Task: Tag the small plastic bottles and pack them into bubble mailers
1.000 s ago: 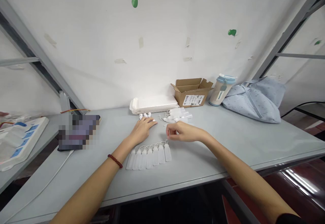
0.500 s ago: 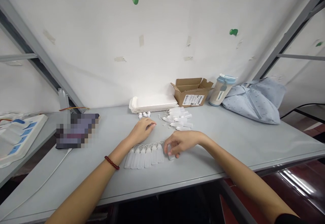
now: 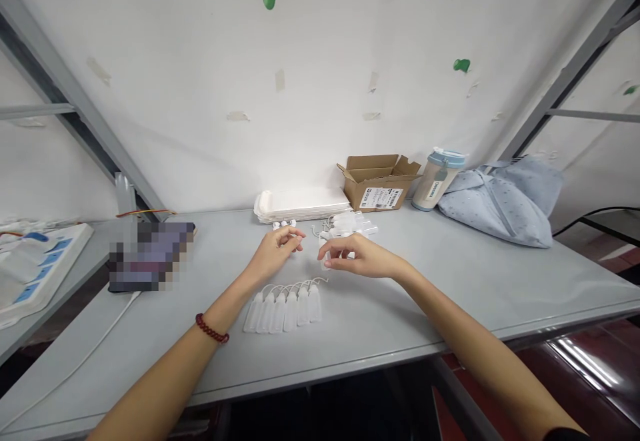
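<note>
In the head view my right hand [image 3: 353,256] pinches a small translucent plastic tag [image 3: 324,252] between thumb and fingers, upright above the table. Part of it is hidden by the fingers. My left hand [image 3: 277,249] hovers to its left, fingers loosely curled and apart, with nothing visible in them. Below both hands, a row of similar translucent tags [image 3: 283,311] with white looped cords lies side by side on the table. Behind my right hand is a loose pile of such tags [image 3: 350,222], partly covered by it. Several small white pieces [image 3: 284,224] lie beyond my left hand.
A stack of white trays [image 3: 305,202] and an open cardboard box [image 3: 383,188] stand along the wall. Right of them are a cup [image 3: 436,181] and a blue cloth bag [image 3: 497,204]. A blurred-out phone [image 3: 155,254] with a cable and a power strip [image 3: 45,268] are at left.
My right hand has lifted the tag away from the right end of the row and moved it up and away from me. My left hand has shifted slightly, its fingers now closer to the right hand.
</note>
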Tool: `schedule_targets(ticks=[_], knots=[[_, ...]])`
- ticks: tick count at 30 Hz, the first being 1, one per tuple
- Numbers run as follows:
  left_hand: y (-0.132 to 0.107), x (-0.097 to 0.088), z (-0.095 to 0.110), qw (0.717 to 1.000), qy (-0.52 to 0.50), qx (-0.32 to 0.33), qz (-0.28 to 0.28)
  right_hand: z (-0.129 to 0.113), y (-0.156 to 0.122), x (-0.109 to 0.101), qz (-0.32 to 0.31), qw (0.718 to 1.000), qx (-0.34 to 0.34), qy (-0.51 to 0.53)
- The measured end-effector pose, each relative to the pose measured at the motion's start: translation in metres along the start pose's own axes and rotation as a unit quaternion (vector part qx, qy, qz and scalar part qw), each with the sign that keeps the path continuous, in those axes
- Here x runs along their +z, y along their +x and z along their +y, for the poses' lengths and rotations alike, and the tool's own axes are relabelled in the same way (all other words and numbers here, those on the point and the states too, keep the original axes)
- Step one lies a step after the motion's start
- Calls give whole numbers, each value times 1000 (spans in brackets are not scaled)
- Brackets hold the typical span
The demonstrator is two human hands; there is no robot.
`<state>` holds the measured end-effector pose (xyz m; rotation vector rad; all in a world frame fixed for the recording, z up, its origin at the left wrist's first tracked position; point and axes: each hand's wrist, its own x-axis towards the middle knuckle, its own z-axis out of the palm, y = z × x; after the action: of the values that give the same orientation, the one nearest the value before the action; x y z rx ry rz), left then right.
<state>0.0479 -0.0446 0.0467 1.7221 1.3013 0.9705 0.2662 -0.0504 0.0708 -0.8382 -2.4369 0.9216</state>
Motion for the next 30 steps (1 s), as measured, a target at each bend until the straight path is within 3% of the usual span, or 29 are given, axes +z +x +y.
schedule_targets(ticks=[4, 9, 13, 22, 30], knots=[[-4, 1, 9, 995, -84, -55, -29, 0, 3, 10, 35, 999, -14, 12], [-5, 2, 8, 987, -141, -65, -50, -4, 5, 16, 45, 998, -29, 11], [-5, 2, 6, 986, -150, -50, -55, -6, 5, 20, 23, 999, -41, 2], [-8, 3, 6, 976, -176, -15, -130, -6, 3, 22, 1, 998, -57, 13], [-6, 1, 3, 979, -164, 24, -119, -5, 4, 18, 3, 993, -36, 112]])
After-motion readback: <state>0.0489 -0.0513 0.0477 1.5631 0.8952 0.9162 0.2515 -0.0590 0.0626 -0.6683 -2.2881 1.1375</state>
